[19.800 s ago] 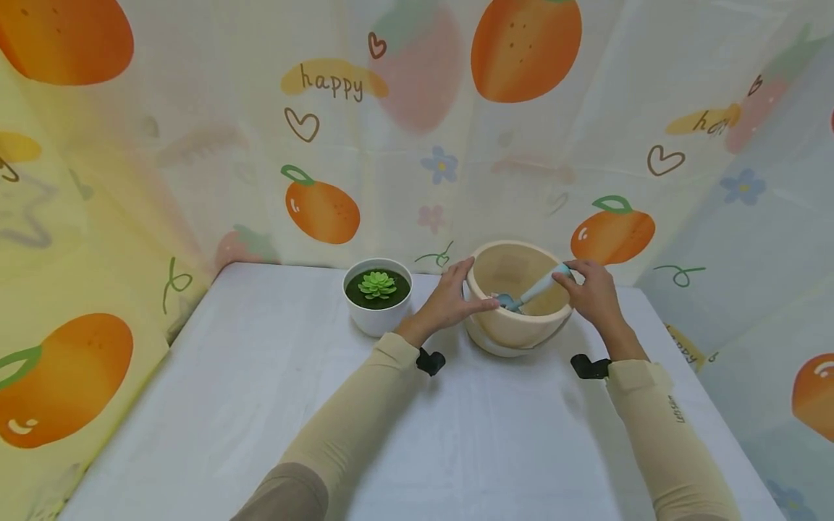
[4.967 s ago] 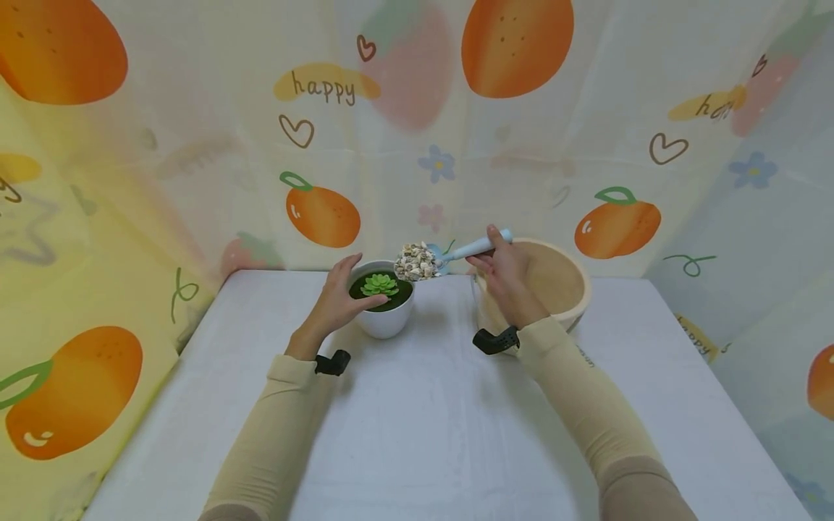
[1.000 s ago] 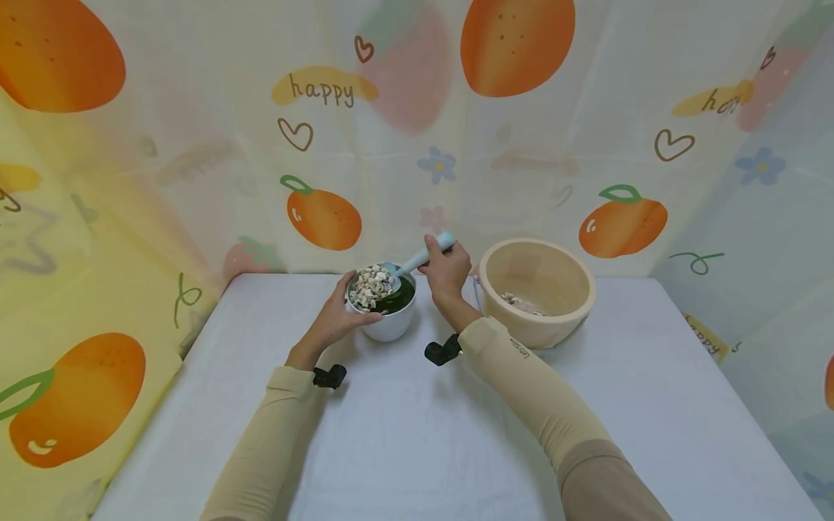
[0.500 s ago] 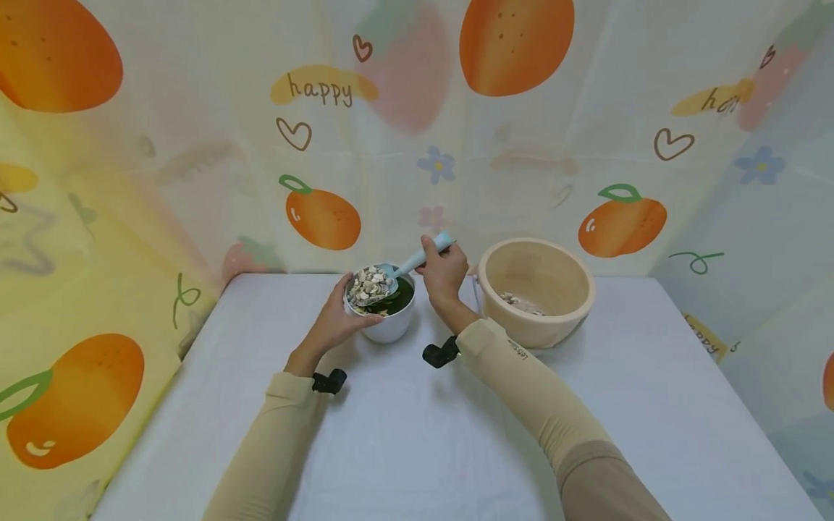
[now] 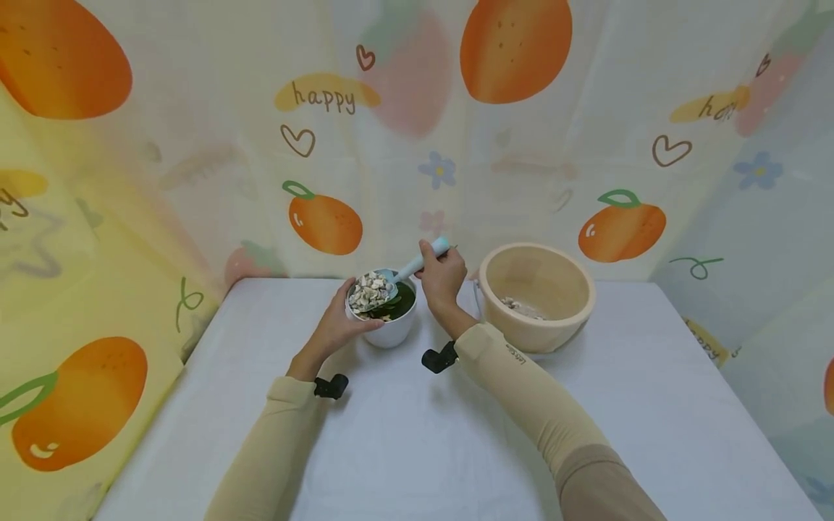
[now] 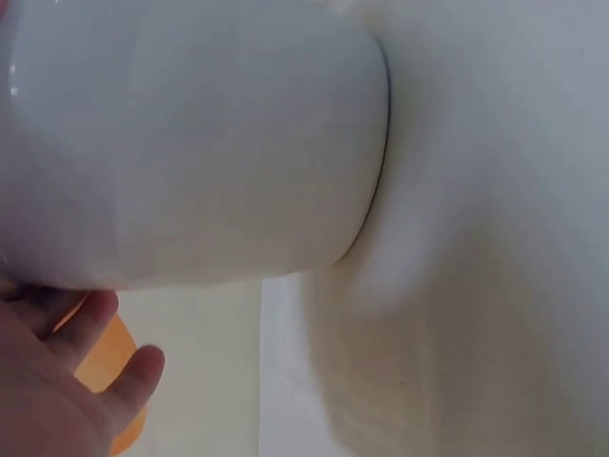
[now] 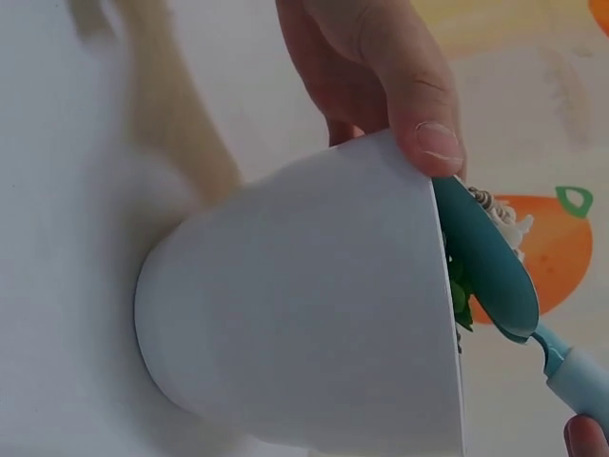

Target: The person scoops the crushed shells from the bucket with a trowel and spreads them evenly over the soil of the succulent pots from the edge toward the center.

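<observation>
My left hand [image 5: 334,327] grips the white flowerpot [image 5: 394,334] by its left side, thumb on the front rim. The pot stands upright on the table. My right hand [image 5: 445,278] holds the pale blue handle of a small trowel [image 5: 417,266]. Its blade, heaped with small pale stones [image 5: 368,291], lies over the left half of the pot's mouth. From the right wrist view, the teal blade [image 7: 490,257] tilts at the rim beside the left thumb, and green succulent leaves [image 7: 459,293] show beneath it. The blade hides most of the succulent.
A larger cream pot [image 5: 544,333] stands to the right, close to my right forearm, with some stones [image 5: 521,308] on its bottom. A white cloth [image 5: 391,449] covers the table. Behind hangs a fruit-print curtain [image 5: 508,174].
The left hand went from the cream pot to the white flowerpot. The right hand carried the trowel, heaped with stones, left over it. Over the last second the hands barely moved.
</observation>
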Demonstrator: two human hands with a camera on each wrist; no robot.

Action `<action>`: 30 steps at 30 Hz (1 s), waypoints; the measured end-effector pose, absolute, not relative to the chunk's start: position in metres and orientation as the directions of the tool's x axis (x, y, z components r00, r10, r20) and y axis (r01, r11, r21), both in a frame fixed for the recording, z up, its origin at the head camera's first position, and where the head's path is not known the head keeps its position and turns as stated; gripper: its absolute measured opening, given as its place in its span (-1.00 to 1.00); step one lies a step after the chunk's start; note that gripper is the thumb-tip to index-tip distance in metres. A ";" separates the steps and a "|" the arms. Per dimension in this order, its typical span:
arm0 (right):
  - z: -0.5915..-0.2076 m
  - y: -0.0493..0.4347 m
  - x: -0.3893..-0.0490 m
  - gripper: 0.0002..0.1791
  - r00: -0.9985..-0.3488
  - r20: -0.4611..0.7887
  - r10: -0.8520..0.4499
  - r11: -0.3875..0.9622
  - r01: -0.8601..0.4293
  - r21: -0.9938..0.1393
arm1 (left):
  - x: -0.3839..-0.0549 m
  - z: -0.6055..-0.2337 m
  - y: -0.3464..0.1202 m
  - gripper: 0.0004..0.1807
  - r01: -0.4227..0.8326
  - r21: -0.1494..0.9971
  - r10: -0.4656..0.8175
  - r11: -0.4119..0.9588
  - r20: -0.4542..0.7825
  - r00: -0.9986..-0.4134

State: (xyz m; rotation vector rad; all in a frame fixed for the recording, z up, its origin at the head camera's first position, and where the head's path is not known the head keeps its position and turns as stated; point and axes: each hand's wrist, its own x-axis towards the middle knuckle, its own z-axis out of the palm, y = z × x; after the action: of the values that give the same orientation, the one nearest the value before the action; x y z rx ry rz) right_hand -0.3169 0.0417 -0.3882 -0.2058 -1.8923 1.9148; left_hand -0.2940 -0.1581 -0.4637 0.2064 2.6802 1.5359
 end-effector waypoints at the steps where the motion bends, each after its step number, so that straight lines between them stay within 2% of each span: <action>1: -0.388 0.042 -0.317 -0.68 -0.892 0.198 0.406 0.036 -0.201 -0.979 | -0.293 -0.464 -0.157 0.26 0.090 0.860 0.132 0.503 0.026 -0.991; 7: -0.386 0.046 -0.318 -0.69 -0.888 0.209 0.409 0.034 -0.215 -0.976 | -0.290 -0.464 -0.153 0.25 0.096 0.852 0.116 0.515 0.041 -0.992; 17: -0.385 0.046 -0.315 -0.66 -0.892 0.226 0.391 0.028 -0.234 -0.972 | -0.296 -0.462 -0.163 0.27 0.100 0.863 0.189 0.495 0.005 -0.982; 30: -0.389 0.043 -0.315 -0.64 -0.894 0.237 0.380 0.020 -0.248 -0.968 | -0.289 -0.465 -0.155 0.25 0.090 0.889 0.107 0.450 0.046 -0.993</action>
State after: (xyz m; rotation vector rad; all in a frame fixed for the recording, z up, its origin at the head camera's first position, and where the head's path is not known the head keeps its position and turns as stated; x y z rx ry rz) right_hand -0.3151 0.0431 -0.3894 -0.1343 -1.8692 1.9263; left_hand -0.2891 -0.1549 -0.4653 0.1810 2.6606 1.6290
